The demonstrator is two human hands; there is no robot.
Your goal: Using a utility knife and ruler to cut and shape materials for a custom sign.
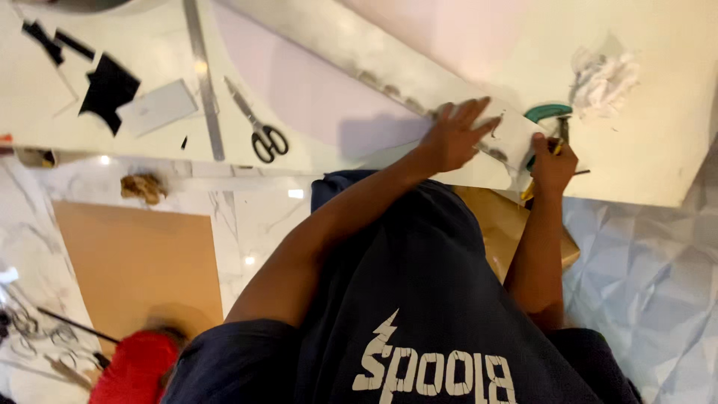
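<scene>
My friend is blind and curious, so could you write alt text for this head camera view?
Seen from above, a person presses the left hand flat on a long metal strip lying on a white table, while the right hand grips a small tool beside a teal curved piece. Scissors and black scraps lie farther left.

One view only: the head camera looked steeply down over the person's own dark shirt (419,299) and along both arms to the white table (673,150), near enough that the torso filled the lower half of the frame. The table's near edge ran across the upper part, tilted, with marble floor (247,217) beneath it, and no second view shared the scene.
</scene>
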